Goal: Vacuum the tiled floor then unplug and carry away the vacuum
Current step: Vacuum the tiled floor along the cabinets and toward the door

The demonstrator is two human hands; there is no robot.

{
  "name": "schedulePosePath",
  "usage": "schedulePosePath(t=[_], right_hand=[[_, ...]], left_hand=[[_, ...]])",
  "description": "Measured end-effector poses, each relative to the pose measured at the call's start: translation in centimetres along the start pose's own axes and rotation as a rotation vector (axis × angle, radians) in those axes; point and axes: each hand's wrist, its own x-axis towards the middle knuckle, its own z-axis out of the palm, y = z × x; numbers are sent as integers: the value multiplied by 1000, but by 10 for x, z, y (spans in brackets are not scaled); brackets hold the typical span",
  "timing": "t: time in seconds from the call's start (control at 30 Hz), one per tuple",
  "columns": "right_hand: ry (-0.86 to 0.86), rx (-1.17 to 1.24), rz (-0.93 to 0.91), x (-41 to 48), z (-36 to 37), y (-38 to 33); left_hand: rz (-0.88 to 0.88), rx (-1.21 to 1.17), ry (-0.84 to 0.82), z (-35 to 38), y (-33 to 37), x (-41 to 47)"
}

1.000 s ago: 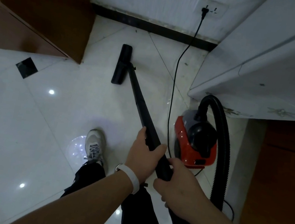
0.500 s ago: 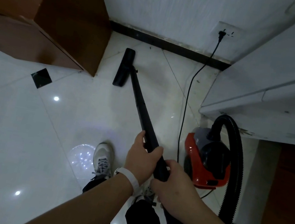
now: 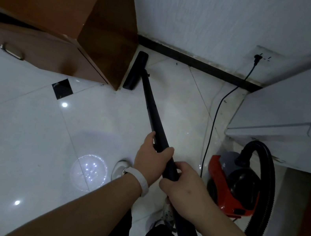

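Wand [image 3: 151, 113], black and straight, runs from the lower centre of the frame to the upper centre, where its flat head [image 3: 135, 70] lies on the tiled floor [image 3: 12, 134]. The head sits just beside the right-hand edge of a brown cabinet [image 3: 65, 8] that fills the upper left; whether they touch cannot be told. Its far end is near the dark skirting [image 3: 201, 64] at the foot of the white wall [image 3: 210, 13].

The left hand [image 3: 151, 161], with a white wristband [image 3: 142, 181], grips the wand, fingers wrapped round it. The right hand [image 3: 182, 187] grips it just below, close to the left.

Right of centre, a red and black canister [image 3: 230, 185] stands on the floor, just below the corner of a white unit [image 3: 298, 105] that takes up the right side. A ribbed black hose [image 3: 266, 191] arches up from its top and loops down the right. A thin black cord [image 3: 216, 116] climbs from beside the canister, along the unit's edge, to a plug [image 3: 256, 57] seated in a wall socket [image 3: 269, 54] at upper right.

Open floor forms a wedge between cabinet and unit, narrowing toward the skirting. The widest bare stretch of glossy tile spreads across the left and lower left, past a small black inset [image 3: 62, 89]. A pale shoe [image 3: 119, 168] shows beside the left wrist.
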Motion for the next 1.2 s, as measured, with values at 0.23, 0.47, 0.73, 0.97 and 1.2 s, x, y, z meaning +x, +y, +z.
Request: schedulePosePath(t=[0.23,0.47,0.73,0.97,1.2], right_hand=[[-5,-9,-14,10,15,-17],[17,-8,1,4,14,-4],[89,20,54,-30,-11,46],[138,135,106,-58,-46,86],[184,204,120,-74,-77,119]], left_hand=[[12,28,-11,-20,2,15],[17,49,-50,-14,-1,4],[36,83,-205,33,-16,-30],[48,131,-305,90,-22,-56],[97,212,-395,137,-19,-75]])
